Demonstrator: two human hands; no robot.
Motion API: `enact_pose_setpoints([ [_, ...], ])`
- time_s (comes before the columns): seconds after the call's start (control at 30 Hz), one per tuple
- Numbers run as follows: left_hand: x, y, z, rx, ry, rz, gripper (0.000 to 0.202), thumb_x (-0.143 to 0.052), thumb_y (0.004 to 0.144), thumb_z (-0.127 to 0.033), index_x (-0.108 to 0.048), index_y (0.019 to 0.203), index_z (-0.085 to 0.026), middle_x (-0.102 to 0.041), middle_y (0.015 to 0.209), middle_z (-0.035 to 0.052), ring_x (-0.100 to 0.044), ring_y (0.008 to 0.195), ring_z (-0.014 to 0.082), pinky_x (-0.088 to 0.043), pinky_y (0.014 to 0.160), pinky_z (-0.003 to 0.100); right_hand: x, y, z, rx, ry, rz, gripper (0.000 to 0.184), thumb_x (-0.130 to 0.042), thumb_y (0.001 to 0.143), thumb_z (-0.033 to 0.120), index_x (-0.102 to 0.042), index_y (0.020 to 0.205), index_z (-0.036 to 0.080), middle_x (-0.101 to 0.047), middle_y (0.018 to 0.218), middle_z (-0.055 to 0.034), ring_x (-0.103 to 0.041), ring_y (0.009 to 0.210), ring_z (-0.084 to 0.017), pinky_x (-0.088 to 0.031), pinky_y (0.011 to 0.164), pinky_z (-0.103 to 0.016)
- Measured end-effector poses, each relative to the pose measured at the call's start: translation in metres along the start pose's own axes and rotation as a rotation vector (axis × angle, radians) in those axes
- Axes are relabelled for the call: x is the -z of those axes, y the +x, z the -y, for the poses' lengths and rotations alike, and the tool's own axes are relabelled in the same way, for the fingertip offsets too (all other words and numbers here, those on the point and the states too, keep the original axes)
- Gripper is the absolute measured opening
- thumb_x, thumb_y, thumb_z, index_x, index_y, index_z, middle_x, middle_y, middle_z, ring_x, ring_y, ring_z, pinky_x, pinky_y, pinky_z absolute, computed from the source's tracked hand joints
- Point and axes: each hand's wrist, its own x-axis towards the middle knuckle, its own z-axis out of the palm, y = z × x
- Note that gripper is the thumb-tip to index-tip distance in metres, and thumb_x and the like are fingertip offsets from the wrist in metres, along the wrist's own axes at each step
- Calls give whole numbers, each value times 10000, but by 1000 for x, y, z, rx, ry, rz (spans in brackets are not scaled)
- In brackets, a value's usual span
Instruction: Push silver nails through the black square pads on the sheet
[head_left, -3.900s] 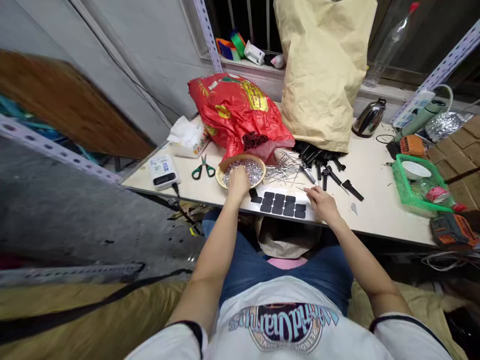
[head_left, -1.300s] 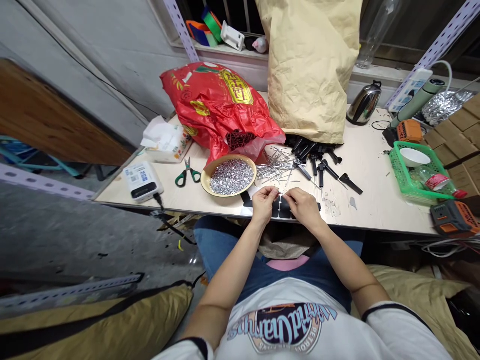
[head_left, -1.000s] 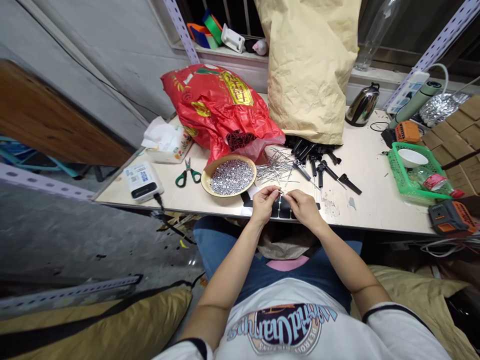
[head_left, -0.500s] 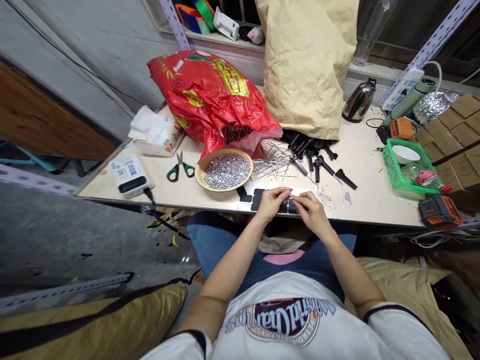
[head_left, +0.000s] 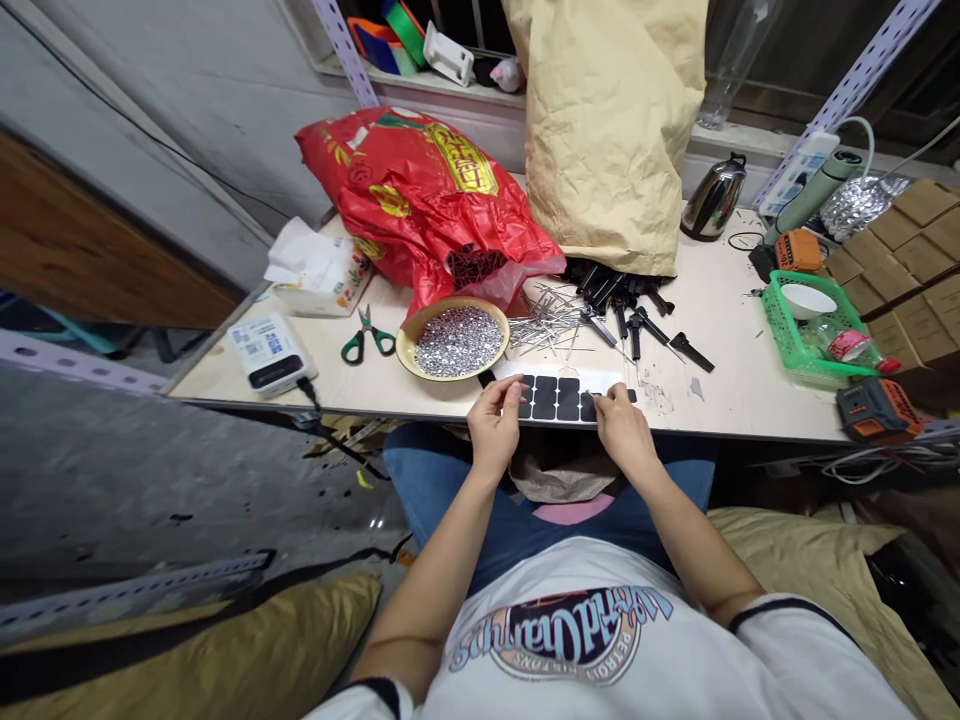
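A white sheet with several black rounded-square pads (head_left: pixel 557 398) lies at the table's front edge, between my two hands. My left hand (head_left: pixel 495 430) is at the left end of the sheet, thumb and fingertips pinched together; anything in the pinch is too small to make out. Over the right end, my right hand (head_left: pixel 624 428) has its fingers closed and pointing down at the pads, and what they grip is hidden. Left of the sheet stands a yellowish bowl (head_left: pixel 403 357) of small shiny metal pieces. Behind the sheet lie loose thin metal rods (head_left: pixel 551 320) and black plastic parts with rods (head_left: pixel 636 335).
A red plastic bag (head_left: pixel 442 210) and a tall brown paper sack (head_left: pixel 607 130) stand at the back. Green-handled scissors (head_left: pixel 366 338), a white device (head_left: pixel 270 352) and a tissue pack (head_left: pixel 322 275) sit left. Rightward are a green basket (head_left: pixel 780 325), a kettle (head_left: pixel 715 200) and a battery (head_left: pixel 879 410).
My hands, close together over the sheet before, have moved apart. The left went left and slightly down to the sheet's end; the right stays over its right end. More black pads now show.
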Motion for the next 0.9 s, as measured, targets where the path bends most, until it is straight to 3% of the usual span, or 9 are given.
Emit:
enact_pose_setpoints([
  [0.07, 3, -1, -2, -15, 14, -33, 314, -590, 762, -439, -688, 828, -148, -671, 732, 46, -579, 593, 105, -478, 603, 232, 4, 9, 1, 31, -35, 50, 306, -333, 938, 132, -639, 955, 129, -503, 1044, -120, -566, 659, -140, -373, 550, -266],
  [0.17, 6, -2, -1, -40, 27, -41, 327, -584, 765, -453, -687, 806, -145, -669, 722, 45, -580, 583, 107, -479, 597, 238, 9, 22, 1, 209, -39, 141, 310, -331, 949, 156, -639, 982, 139, -503, 1083, -106, -589, 752, -160, -397, 604, -264],
  [0.33, 9, -6, 4, -63, 48, -31, 300, -582, 777, -425, -689, 816, -147, -663, 710, 40, -586, 592, 112, -484, 607, 245, 12, 37, -8, 223, -69, 136, 321, -326, 967, 204, -626, 1066, 150, -504, 1137, -108, -599, 807, -162, -410, 662, -261],
  [0.47, 11, -6, 8, -52, 66, -22, 272, -585, 777, -396, -690, 813, -148, -673, 732, 47, -611, 649, 127, -495, 648, 255, 9, 43, -17, 459, -15, 160, 263, -399, 952, 224, -640, 1047, 180, -541, 1113, -78, -598, 808, -144, -400, 651, -242],
  [0.57, 12, -5, 10, -52, 72, -26, 266, -583, 775, -386, -689, 818, -146, -676, 737, 47, -619, 660, 132, -498, 653, 259, 6, 47, -23, 358, -41, 77, 278, -384, 953, 203, -642, 1049, 165, -552, 1106, -93, -595, 795, -140, -394, 638, -243],
  [0.73, 11, -4, 12, -54, 97, -17, 247, -585, 771, -370, -687, 804, -147, -681, 741, 50, -628, 683, 141, -494, 675, 267, 4, 55, -30, 563, 3, 128, 229, -441, 935, 205, -650, 1025, 175, -586, 1036, -66, -589, 838, -141, -403, 655, -228],
  [0.83, 8, -5, 11, -53, 99, -7, 253, -577, 775, -374, -686, 815, -149, -677, 738, 48, -627, 681, 141, -492, 661, 262, 4, 58, -34, 454, -14, 49, 240, -425, 932, 180, -660, 978, 162, -588, 999, -77, -586, 792, -141, -401, 645, -234],
  [0.9, 5, -5, 10, -49, 100, 18, 254, -571, 777, -375, -685, 810, -150, -674, 741, 49, -625, 682, 142, -488, 656, 259, 2, 59, -36, 510, 13, 55, 221, -444, 921, 174, -663, 942, 158, -590, 971, -74, -586, 778, -140, -404, 640, -232],
])
